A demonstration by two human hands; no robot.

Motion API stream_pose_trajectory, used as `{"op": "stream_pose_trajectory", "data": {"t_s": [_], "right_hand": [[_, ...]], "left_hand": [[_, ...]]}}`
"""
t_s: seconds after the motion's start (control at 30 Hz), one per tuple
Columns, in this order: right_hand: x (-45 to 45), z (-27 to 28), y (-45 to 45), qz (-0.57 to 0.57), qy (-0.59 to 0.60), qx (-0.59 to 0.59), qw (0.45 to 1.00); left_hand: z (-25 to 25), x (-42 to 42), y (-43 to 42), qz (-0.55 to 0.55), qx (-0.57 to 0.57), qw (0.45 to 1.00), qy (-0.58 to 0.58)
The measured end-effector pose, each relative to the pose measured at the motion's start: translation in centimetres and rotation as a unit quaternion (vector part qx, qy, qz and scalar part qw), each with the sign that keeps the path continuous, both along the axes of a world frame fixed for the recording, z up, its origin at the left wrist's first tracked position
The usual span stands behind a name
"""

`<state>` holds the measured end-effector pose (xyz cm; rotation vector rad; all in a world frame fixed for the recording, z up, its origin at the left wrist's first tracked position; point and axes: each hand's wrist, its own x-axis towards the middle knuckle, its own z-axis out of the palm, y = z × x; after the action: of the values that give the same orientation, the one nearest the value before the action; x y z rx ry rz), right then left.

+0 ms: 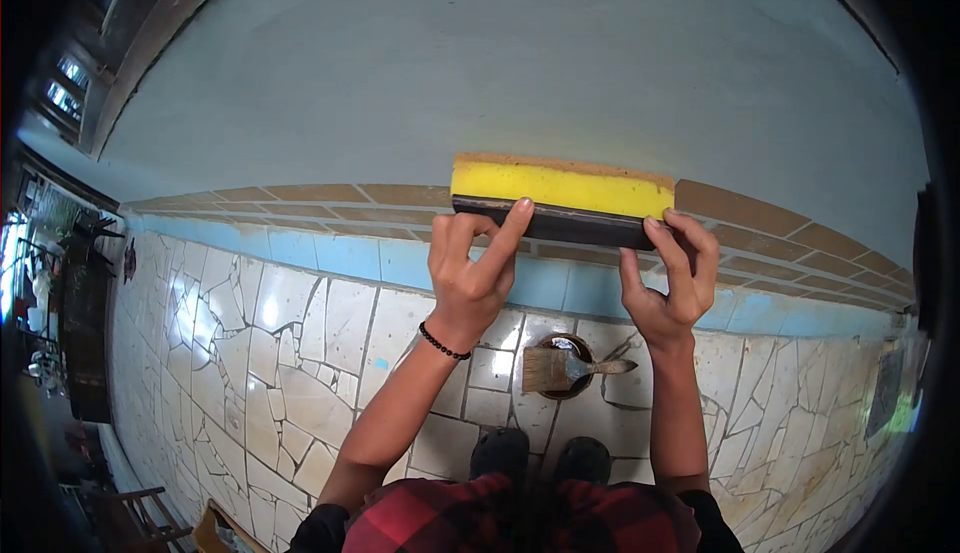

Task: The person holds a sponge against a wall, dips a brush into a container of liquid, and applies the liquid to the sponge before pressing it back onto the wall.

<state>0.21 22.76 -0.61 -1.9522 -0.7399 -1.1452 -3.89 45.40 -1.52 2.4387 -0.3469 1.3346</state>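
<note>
Both my hands hold a long yellow foam block (562,185) with a black backing and a brown-stained upper edge. It is up against the grey wall, over a band of brown brick shapes. My left hand (475,263), with a black bead bracelet on the wrist, grips the backing's left part, its fingers partly hidden. At the right end, my right hand (675,278) pinches the block between thumb and fingers. Below, between my forearms, a paintbrush (560,368) lies across the top of a small round container (570,340) on the floor.
The grey wall (400,73) rises above the brown brick pattern (760,213). A light-blue strip (345,256) runs along its base. Irregular pale tiles (300,393) cover the floor. Furniture stands at far left, with a wooden chair (140,513) at lower left.
</note>
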Motion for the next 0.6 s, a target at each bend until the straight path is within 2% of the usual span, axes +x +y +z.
{"op": "stream_pose_trajectory", "data": {"t_s": [0.2,0.3,0.4,0.5,0.6], "right_hand": [[-0.1,0.0,-0.1,0.005,-0.004,-0.008,1.000],[0.0,0.0,-0.3,0.002,-0.016,-0.020,1.000],[0.1,0.4,-0.6,-0.006,-0.028,-0.042,0.999],[0.1,1.1,-1.2,-0.016,-0.040,-0.078,0.996],[0.3,1.8,-1.9,-0.016,-0.051,-0.122,0.991]], "left_hand": [[0.8,-0.2,0.0,-0.039,-0.041,0.998,0.040],[1.4,-0.3,-0.5,-0.102,-0.112,0.988,-0.001],[1.5,-0.1,-1.2,-0.072,-0.204,0.976,0.000],[1.7,0.6,-1.5,0.016,-0.114,0.993,0.007],[1.8,0.9,-2.2,0.031,-0.142,0.989,-0.005]]}}
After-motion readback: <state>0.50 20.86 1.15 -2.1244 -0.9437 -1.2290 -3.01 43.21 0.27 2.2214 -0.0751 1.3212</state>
